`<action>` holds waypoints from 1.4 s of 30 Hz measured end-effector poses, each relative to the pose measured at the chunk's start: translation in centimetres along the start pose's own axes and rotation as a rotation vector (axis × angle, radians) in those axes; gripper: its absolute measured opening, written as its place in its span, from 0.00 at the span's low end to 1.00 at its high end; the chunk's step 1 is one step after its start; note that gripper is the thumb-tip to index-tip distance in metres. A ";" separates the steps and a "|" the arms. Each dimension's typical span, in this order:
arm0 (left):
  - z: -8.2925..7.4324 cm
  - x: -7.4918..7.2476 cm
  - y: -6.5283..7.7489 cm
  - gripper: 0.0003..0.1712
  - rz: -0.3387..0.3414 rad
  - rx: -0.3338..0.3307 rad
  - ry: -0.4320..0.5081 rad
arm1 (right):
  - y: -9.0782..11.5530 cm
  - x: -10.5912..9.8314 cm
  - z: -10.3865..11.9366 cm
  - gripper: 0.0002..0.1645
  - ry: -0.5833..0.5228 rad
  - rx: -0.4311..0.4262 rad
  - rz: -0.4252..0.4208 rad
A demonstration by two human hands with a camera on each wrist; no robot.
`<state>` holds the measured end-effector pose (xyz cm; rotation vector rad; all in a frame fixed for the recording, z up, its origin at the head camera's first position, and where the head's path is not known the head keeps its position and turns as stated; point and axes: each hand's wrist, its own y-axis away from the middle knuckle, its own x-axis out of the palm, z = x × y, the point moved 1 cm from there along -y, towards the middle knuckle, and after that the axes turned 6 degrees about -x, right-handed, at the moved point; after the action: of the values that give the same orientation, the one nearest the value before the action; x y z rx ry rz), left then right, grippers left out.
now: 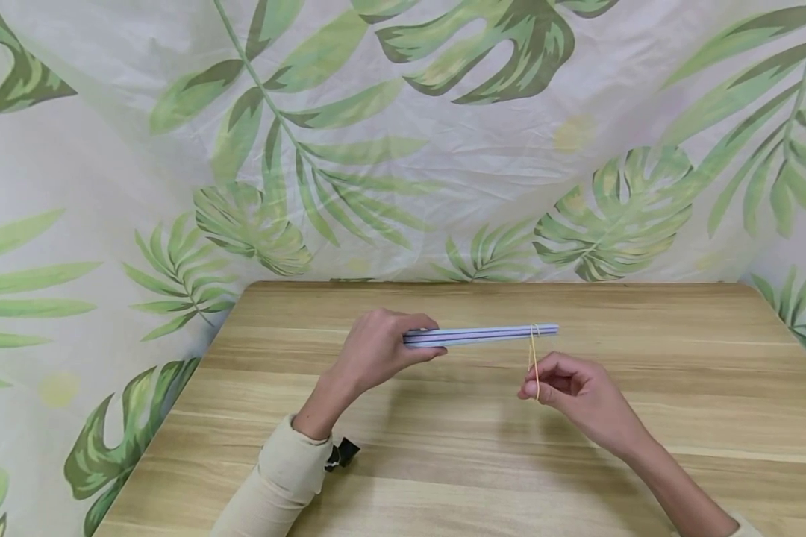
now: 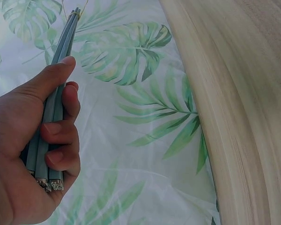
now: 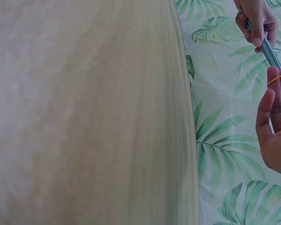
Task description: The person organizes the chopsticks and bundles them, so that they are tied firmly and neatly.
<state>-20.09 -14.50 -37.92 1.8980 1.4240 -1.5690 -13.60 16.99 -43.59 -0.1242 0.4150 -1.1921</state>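
Observation:
My left hand (image 1: pixel 376 347) grips a bundle of slim blue chopsticks (image 1: pixel 483 335), held nearly level above the table and pointing right. In the left wrist view, the fingers wrap around the chopsticks (image 2: pixel 51 112), and their patterned ends show by the palm. A yellow rubber band (image 1: pixel 533 362) loops around the chopsticks near their far end. It stretches down from them to my right hand (image 1: pixel 578 388), whose thumb and fingertips hold its lower loop. In the right wrist view, the band (image 3: pixel 277 78) crosses the fingertips of the right hand (image 3: pixel 278 122), close to the end of the bundle.
The wooden table (image 1: pixel 443 462) stretches beneath both hands. Beside the left sleeve (image 1: pixel 282 462) sits a small black object (image 1: pixel 342 453). Behind the table's far edge hangs a white cloth (image 1: pixel 497 164) printed with green leaves.

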 end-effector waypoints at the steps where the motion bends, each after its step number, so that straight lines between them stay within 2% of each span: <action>1: 0.0 0.0 0.0 0.14 0.003 -0.004 0.003 | 0.0 0.0 0.0 0.03 0.004 -0.004 0.000; 9: 0.3 0.1 0.0 0.13 0.041 -0.028 0.008 | 0.2 0.3 0.5 0.12 0.005 -0.047 -0.018; 13: 0.3 0.1 0.0 0.13 0.055 -0.046 0.019 | 0.2 0.5 0.7 0.24 0.024 -0.083 -0.028; 20: 0.3 0.1 0.0 0.15 0.068 -0.076 0.055 | 0.0 1.0 1.1 0.49 0.130 -0.226 -0.058; 26: 0.2 0.0 0.1 0.15 0.053 -0.081 0.083 | 0.3 1.5 1.8 0.66 0.228 -0.256 -0.082; 29: 0.2 -0.1 0.1 0.15 0.032 -0.089 0.088 | 0.4 1.8 2.0 0.72 0.211 -0.231 -0.109; 33: 0.1 0.0 0.0 0.13 -0.023 -0.080 0.097 | 0.5 2.0 2.2 0.73 0.099 -0.124 -0.143; 38: -0.1 0.1 -0.1 0.11 -0.093 -0.042 0.114 | 0.5 2.1 2.5 0.66 -0.097 0.003 -0.153; 42: -0.3 0.1 0.0 0.11 -0.130 0.017 0.098 | 0.4 2.0 2.5 0.54 -0.237 0.070 -0.139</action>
<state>-19.94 -14.27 -37.88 1.9521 1.6100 -1.5693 -11.71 14.93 -41.89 -0.2343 0.1579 -1.3100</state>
